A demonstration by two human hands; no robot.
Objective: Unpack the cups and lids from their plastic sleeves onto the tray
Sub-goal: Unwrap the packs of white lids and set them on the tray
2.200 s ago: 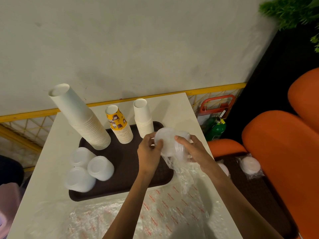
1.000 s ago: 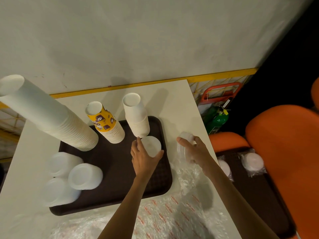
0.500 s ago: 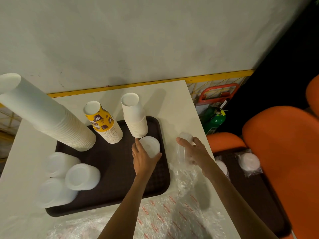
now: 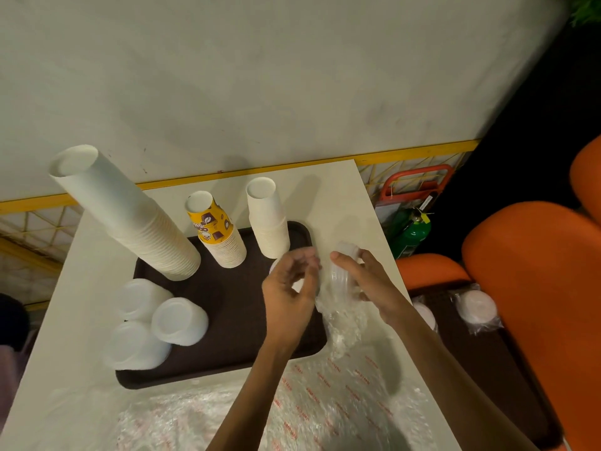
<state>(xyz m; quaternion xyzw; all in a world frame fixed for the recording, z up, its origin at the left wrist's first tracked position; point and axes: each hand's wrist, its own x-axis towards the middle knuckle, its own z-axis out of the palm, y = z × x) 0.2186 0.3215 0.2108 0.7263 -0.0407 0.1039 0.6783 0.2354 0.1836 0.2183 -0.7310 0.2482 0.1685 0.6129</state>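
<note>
The right hand [image 4: 367, 283] grips the sleeved lid stack [image 4: 340, 276] just right of frame centre, its long axis running up-frame. The left hand [image 4: 287, 294] is just beside it, over the tray [image 4: 234, 307] edge. Its fingers are curled and blurred, and I cannot tell if they hold anything.

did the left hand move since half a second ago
Yes. The left hand has shifted right across the tray, toward its right edge and the sleeve of lids held by the right hand.
</note>
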